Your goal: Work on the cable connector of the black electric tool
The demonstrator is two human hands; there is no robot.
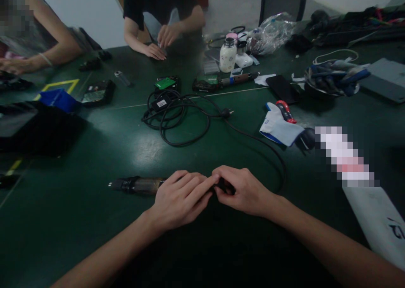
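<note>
An electric screwdriver (139, 185) with a dark see-through body lies low over the green table, its tip pointing left. My left hand (185, 197) is closed round its rear part, the index finger stretched to the right. At the screwdriver's back end, my right hand (242, 190) is closed on a small black piece, seemingly the cable's plug; the fingers hide most of it. Both hands touch at the fingertips. A black cable (283, 165) curves from near my right hand up to a loose coil beyond, where a mains plug (226, 112) lies.
Beyond the coil lie circuit-board parts (166, 83) and another electric screwdriver (238, 79). On the right are a glove (280, 125), red-handled pliers (286, 111), a phone (282, 90) and a bowl of tools (332, 79). A blue box (58, 100) stands left. Two people sit across the table.
</note>
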